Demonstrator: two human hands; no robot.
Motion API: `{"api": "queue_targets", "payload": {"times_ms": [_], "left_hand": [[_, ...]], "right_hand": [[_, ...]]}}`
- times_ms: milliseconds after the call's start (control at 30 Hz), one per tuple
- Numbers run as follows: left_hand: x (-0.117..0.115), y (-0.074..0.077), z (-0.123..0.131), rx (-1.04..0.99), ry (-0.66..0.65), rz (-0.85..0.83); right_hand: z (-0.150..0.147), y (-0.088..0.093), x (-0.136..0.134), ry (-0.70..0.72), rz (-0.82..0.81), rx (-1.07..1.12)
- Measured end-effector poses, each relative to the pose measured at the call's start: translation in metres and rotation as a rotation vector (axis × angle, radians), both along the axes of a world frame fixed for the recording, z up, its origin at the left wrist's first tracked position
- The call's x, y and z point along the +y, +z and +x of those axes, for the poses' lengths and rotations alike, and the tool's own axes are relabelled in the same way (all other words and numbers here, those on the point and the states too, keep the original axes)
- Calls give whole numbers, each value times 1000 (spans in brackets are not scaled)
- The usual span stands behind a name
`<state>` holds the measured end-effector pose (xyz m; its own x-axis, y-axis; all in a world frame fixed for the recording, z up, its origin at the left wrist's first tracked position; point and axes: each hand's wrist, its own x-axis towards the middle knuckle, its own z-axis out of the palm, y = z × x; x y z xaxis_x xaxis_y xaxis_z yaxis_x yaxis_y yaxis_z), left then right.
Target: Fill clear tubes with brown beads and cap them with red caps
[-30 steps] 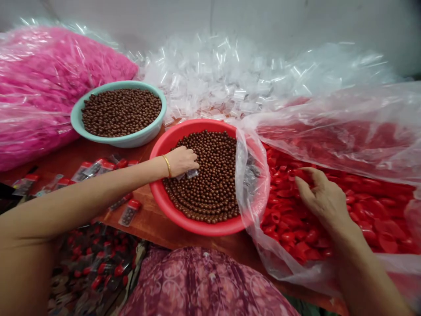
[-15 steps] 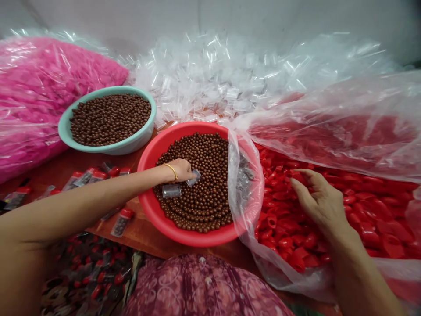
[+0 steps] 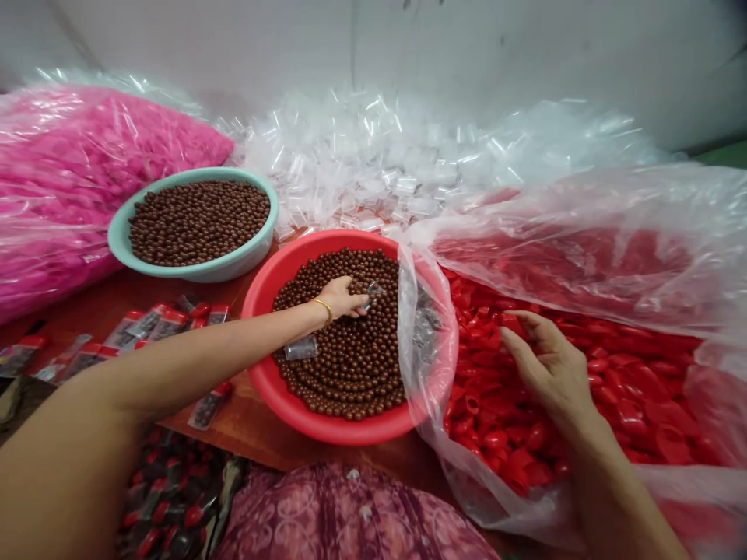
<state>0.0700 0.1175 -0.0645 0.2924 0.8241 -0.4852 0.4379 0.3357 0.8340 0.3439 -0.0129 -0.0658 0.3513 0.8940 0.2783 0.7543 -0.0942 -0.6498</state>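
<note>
My left hand [image 3: 341, 296] reaches into the red basin [image 3: 268, 381] of brown balls and pinches a small clear tube [image 3: 372, 292] over the balls. A second clear tube [image 3: 301, 348] lies on the balls by my wrist. My right hand [image 3: 548, 365] rests inside the big clear bag of red caps [image 3: 612, 373], fingers bent over the caps; I cannot see whether it holds one.
A teal basin [image 3: 192, 268] of brown balls stands at the back left. A pink-filled bag [image 3: 70, 179] lies at far left, a heap of empty clear tubes [image 3: 373, 163] behind. Filled, red-capped tubes [image 3: 145, 323] lie on the wooden table and below its edge.
My left hand has moved right and farther across the red basin with one clear tube, leaving another tube lying on the balls. The right hand has stayed among the red caps.
</note>
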Motion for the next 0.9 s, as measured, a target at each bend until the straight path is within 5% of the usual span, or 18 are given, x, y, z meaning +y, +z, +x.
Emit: {"api": "queue_targets", "payload": {"times_ms": [267,433,633,733,900], "left_hand": [[-17,15,-25,-633,-40,21],[-20,16,-39,-627,-113,104],[-22,18,-42,-819,-104,25],[-24,21,-43,-837,-165,-60],[-27,25,-42,-830,-248,83]], "right_hand": [[-38,40,2,142,-54,389],[-65,64,9,262,-149,408],[-101,68,40,409,-281,743],[-125,73,55,474,-288,771],[-146,72,72,557,-240,717]]}}
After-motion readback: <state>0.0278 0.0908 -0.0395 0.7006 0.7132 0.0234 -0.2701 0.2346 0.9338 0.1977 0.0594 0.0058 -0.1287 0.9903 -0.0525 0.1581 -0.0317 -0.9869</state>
